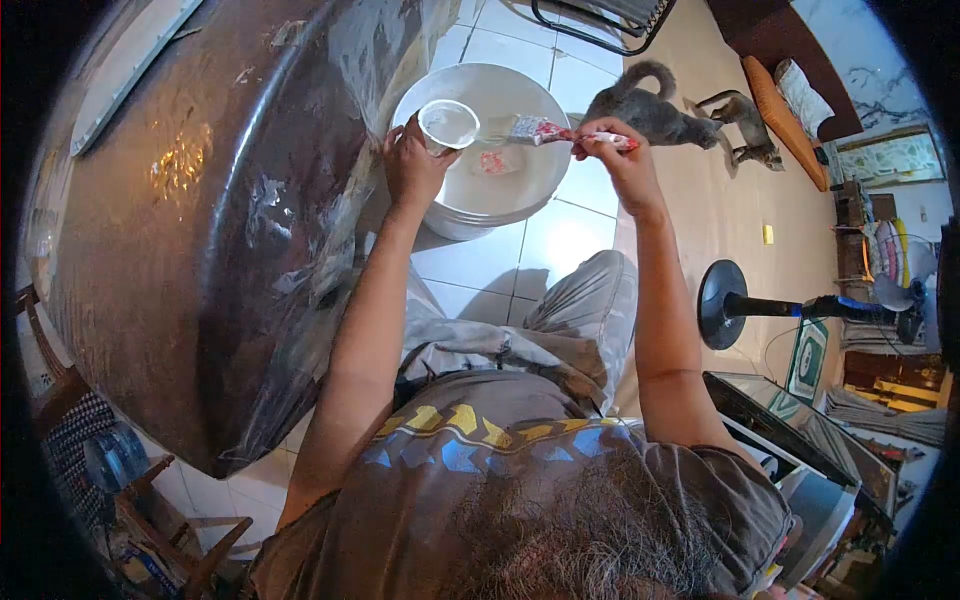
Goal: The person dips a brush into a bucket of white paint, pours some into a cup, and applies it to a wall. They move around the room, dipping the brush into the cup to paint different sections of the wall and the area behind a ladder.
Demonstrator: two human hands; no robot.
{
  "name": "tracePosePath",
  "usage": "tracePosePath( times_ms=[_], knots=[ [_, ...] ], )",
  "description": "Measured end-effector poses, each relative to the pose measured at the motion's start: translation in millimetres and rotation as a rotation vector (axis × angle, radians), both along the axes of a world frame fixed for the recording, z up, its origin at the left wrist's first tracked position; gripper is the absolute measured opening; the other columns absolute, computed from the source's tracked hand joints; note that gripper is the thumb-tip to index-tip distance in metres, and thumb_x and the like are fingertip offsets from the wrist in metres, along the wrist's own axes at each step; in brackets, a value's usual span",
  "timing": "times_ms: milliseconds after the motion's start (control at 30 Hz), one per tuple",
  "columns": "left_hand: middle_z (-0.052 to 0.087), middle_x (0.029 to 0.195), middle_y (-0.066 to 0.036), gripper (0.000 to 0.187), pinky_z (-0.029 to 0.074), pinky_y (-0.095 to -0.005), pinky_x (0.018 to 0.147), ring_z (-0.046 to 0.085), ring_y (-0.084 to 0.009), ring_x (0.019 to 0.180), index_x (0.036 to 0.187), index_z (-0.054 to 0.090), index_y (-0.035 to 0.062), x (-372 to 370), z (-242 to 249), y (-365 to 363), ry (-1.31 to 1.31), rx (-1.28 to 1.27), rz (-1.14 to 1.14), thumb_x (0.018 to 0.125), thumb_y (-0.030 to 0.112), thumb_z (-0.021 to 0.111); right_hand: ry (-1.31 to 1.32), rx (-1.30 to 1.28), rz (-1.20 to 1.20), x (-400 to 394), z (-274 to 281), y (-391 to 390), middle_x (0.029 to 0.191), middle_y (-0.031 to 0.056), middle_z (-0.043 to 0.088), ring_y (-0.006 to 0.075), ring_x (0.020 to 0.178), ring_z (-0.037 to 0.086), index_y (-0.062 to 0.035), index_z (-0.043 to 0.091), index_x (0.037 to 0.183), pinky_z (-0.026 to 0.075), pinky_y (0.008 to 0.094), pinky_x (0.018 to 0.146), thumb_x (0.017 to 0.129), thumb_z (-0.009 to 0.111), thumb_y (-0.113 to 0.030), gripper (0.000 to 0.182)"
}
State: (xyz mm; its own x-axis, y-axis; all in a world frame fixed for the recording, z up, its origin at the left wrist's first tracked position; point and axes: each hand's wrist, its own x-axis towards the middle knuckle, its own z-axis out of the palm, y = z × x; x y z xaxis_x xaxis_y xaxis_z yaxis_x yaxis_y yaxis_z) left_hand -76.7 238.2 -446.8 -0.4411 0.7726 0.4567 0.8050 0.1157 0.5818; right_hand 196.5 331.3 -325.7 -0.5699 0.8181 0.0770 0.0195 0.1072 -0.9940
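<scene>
My left hand (416, 165) is wrapped round a small white cup (449, 124) with pale contents, held over the left part of a bucket. In my right hand (622, 165) is the handle of a paintbrush (545, 131), smeared with red and white. Its bristles point left toward the cup, apart from it, above the bucket. The big white bucket (545, 88) stands on the tiles below both hands. Inside it shows a pale surface with a red-and-white patch (500, 162), whose kind I cannot make out.
A large brown hull-like form (240, 230) with patchy plastic film fills the left. Two grey cats (655, 110) are right of the bucket. A black-based stand fan (722, 305) lies at the right. A wooden chair (185, 520) is lower left.
</scene>
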Motion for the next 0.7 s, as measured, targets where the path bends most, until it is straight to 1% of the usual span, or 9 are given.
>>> tracePosePath(
  times_ms=[67,233,300,333,367,433,533,567,700],
  knots=[
    [0.067,0.109,-0.02,0.072,0.042,-0.0497,0.097,0.058,-0.038,0.11,0.126,0.055,0.0035,0,4,-2,-0.124,0.028,-0.02,0.067,0.029,0.087,-0.049,0.049,-0.026,5,7,4,0.088,0.0063,0.068,0.0131,0.08,0.063,0.0019,0.066,0.099,0.052,0.0272,0.077,0.09,0.062,-0.005,0.012],
    [0.065,0.11,-0.021,0.068,0.046,-0.0503,0.089,0.059,-0.0406,0.107,0.122,0.056,0.0018,2,4,0,-0.139,0.067,-0.005,0.067,0.026,0.088,-0.195,0.069,-0.103,-6,1,13,0.086,0.0075,0.069,0.012,0.076,0.062,0.0034,0.067,0.103,0.051,0.0263,0.07,0.09,0.064,-0.009,0.018],
    [0.065,0.111,-0.022,0.065,0.047,-0.05,0.088,0.06,-0.041,0.106,0.12,0.058,0.0015,6,8,-3,-0.107,0.096,0.037,0.067,0.026,0.087,-0.484,0.146,-0.001,-21,-20,21,0.083,0.0089,0.069,0.0123,0.074,0.062,0.002,0.069,0.103,0.051,0.0274,0.069,0.089,0.067,-0.011,0.02],
    [0.065,0.111,-0.022,0.062,0.047,-0.05,0.088,0.06,-0.041,0.106,0.119,0.059,0.0012,5,7,-2,-0.141,0.09,0.032,0.069,0.026,0.087,-0.552,0.189,0.04,-34,-20,16,0.083,0.0103,0.071,0.0152,0.074,0.065,-0.0011,0.071,0.103,0.052,0.0301,0.069,0.086,0.069,-0.013,0.021],
    [0.064,0.112,-0.022,0.059,0.047,-0.05,0.089,0.06,-0.0409,0.106,0.117,0.06,0.0009,4,5,0,-0.174,0.082,0.026,0.07,0.026,0.086,-0.595,0.273,0.114,-44,-50,29,0.087,0.0113,0.073,0.0213,0.077,0.069,-0.0033,0.072,0.101,0.053,0.034,0.071,0.084,0.072,-0.018,0.022],
    [0.064,0.11,-0.022,0.064,0.046,-0.051,0.089,0.06,-0.0415,0.105,0.121,0.056,0.0006,-1,-10,7,-0.188,0.105,0.007,0.069,0.024,0.086,-0.709,0.302,0.25,-70,-80,36,0.093,0.0146,0.074,0.0286,0.081,0.07,-0.0025,0.073,0.094,0.053,0.0379,0.073,0.083,0.071,-0.026,0.026],
    [0.064,0.108,-0.022,0.069,0.045,-0.0519,0.089,0.059,-0.0423,0.103,0.124,0.052,-0.0001,-1,-10,7,-0.201,0.127,-0.008,0.069,0.023,0.086,-0.954,0.388,0.368,-110,-117,46,0.095,0.0169,0.073,0.0333,0.084,0.07,-0.004,0.075,0.087,0.053,0.041,0.076,0.083,0.069,-0.034,0.031],
    [0.064,0.109,-0.023,0.069,0.045,-0.0518,0.089,0.059,-0.0425,0.104,0.124,0.052,-0.0005,-1,-9,6,-0.203,0.123,-0.006,0.069,0.024,0.086,-0.949,0.384,0.368,-118,-135,53,0.095,0.0169,0.073,0.0333,0.084,0.07,-0.004,0.075,0.087,0.053,0.041,0.076,0.083,0.069,-0.034,0.031],
    [0.064,0.109,-0.023,0.069,0.044,-0.0515,0.089,0.059,-0.0426,0.104,0.123,0.052,-0.0012,0,-12,7,-0.193,0.14,-0.002,0.069,0.026,0.085,-1.026,0.846,0.728,-128,-201,61,0.093,0.0164,0.073,0.0358,0.085,0.07,-0.0052,0.076,0.086,0.053,0.0442,0.078,0.082,0.068,-0.035,0.031]
  ],
)
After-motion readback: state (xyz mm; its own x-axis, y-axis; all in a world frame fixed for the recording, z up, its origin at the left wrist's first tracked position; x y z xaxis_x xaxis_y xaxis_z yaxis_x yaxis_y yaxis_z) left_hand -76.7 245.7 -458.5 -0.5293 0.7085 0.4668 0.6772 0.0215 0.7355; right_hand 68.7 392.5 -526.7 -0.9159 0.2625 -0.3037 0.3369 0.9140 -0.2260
